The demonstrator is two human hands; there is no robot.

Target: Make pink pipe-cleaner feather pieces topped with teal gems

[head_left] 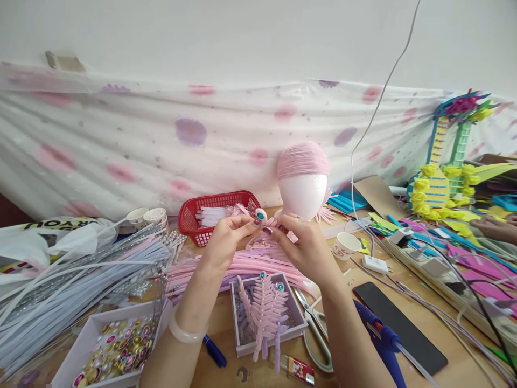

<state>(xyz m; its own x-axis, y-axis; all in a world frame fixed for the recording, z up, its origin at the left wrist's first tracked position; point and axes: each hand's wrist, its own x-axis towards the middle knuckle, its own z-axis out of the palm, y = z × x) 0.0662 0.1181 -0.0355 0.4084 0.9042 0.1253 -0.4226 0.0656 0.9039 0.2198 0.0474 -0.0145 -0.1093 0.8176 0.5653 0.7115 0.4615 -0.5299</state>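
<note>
Both of my hands are raised over the middle of the table, close together. My left hand pinches a small pink pipe-cleaner piece that carries a round blue-green gem. My right hand has its thumb and finger closed on the same piece's pink end, just right of the gem. Below them a white box holds pink feather-shaped pipe-cleaner pieces with pearl rows and blue-green gems. Long pink pipe cleaners lie across the table behind that box.
A white foam head wrapped in pink yarn stands behind my hands, beside a red basket. Scissors, a blue glue gun, a phone and a paper cup lie right. A gem box sits left. Another person's hand shows far right.
</note>
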